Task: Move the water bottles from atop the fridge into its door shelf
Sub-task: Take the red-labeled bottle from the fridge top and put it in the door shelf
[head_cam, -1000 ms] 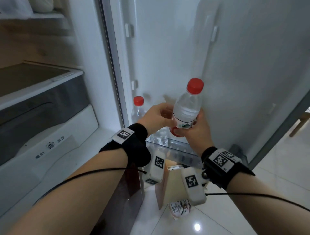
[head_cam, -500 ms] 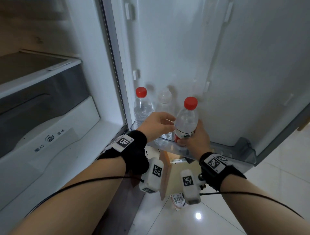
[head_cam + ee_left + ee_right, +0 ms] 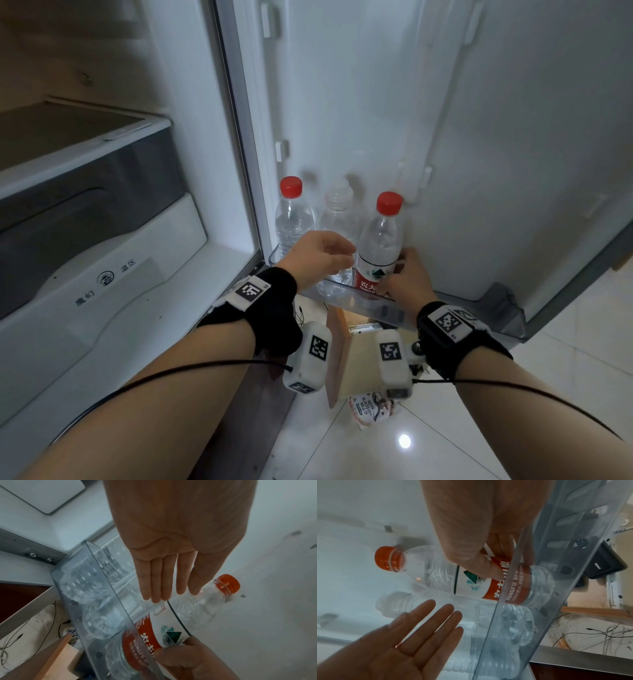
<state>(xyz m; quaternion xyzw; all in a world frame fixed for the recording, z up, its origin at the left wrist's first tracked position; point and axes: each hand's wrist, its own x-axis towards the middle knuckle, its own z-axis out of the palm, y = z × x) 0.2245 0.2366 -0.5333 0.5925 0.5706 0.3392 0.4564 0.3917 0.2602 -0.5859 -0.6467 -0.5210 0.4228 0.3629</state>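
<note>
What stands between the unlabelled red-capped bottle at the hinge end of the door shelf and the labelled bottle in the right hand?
A clear-capped bottle stands between the red-capped bottle and the labelled bottle, as the head view shows.

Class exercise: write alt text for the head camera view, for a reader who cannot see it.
The right hand grips a labelled red-capped bottle standing in the clear door shelf of an open fridge, beside two other bottles. The left hand hovers open next to it.
</note>
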